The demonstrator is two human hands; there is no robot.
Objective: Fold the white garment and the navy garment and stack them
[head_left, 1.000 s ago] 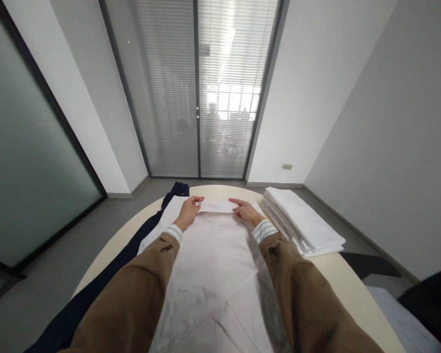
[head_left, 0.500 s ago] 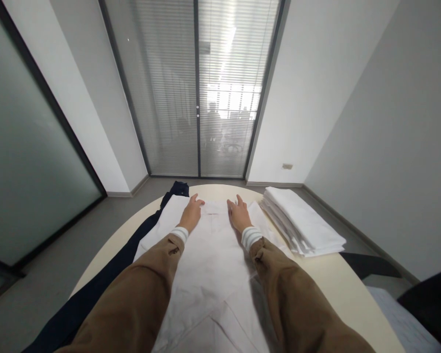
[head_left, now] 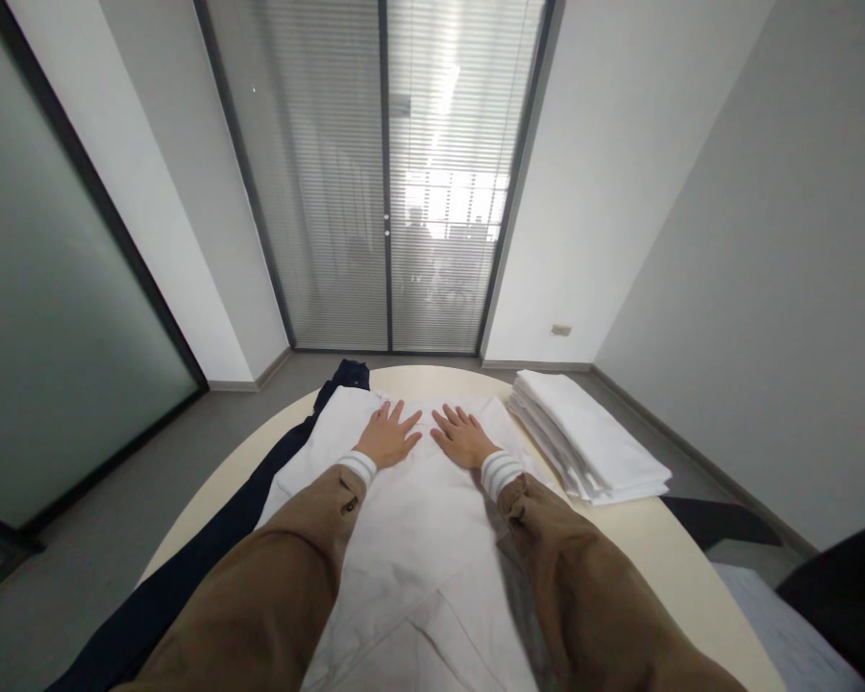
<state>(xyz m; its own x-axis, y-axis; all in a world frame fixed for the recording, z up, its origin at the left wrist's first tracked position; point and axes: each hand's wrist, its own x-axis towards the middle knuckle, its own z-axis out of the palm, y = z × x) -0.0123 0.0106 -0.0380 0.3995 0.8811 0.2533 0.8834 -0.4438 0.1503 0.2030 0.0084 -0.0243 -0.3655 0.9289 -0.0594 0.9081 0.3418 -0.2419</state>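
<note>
A white shirt-like garment (head_left: 418, 538) lies spread lengthwise over the table in front of me, its far end near the table's far edge. My left hand (head_left: 391, 435) rests flat on the upper left of the cloth with its fingers spread. Opposite it, my right hand (head_left: 464, 437) lies palm down on the upper right, fingers also spread. The fingertips of both hands point inward and away from me, with a narrow strip of cloth between them. Neither hand grips anything. My sleeves cover parts of the garment's sides.
A stack of folded white cloth (head_left: 591, 437) stands at the right of the round pale table (head_left: 663, 577). Dark navy fabric (head_left: 209, 538) runs along the left edge. A dark chair (head_left: 843, 586) is at the lower right. Beyond the table is a glass door with blinds (head_left: 338, 240).
Both hands have come down flat and spread on the cloth, slightly nearer to me. Before, their fingers were curled near the garment's far edge.
</note>
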